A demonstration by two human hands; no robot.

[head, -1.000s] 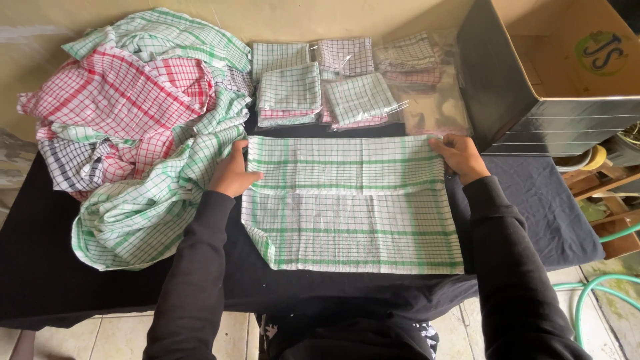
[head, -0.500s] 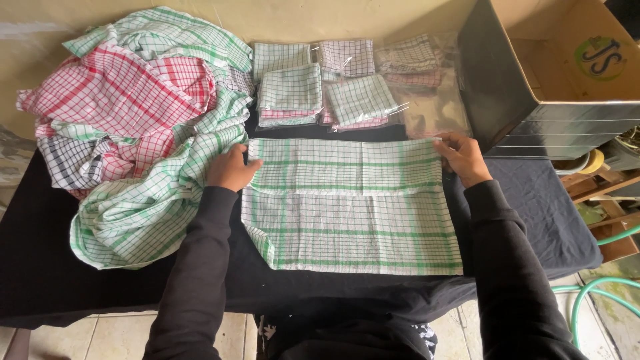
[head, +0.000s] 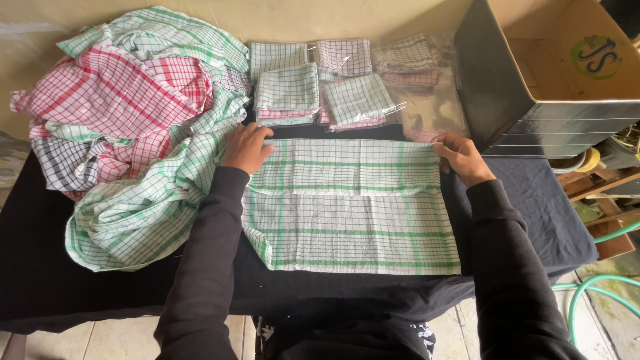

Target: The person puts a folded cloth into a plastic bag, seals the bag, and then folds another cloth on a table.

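Change since the earlier frame: both hands have drawn slightly inward along the far edge of the cloth; the cloth itself lies much as it did.

Item: green-checked cloth (head: 353,207), white ground, spread flat on the black-covered counter (head: 533,200), centre front, just right of a loose heap of cloths.

Orientation: long axis runs left to right across the counter; the far portion is doubled over toward the near side, its fold edge showing as a pale band about a third of the way down. Near edge sits close to the counter's front lip.

Left hand (head: 245,148): fingers curled, pinching the far left corner. Right hand (head: 461,158): fingers closed on the far right corner.

Adjacent: heap of red, green and dark checked cloths (head: 127,127) touching the left edge; folded cloths in clear bags (head: 333,80) beyond the far edge; open cardboard box (head: 553,73) at far right.

Risks, as judged: 
- Uneven pull from the two corners would skew the fold.
- The left corner lies against the heap, so a neighbouring cloth could be caught up with it.
- The near edge could slide over the front lip if dragged.
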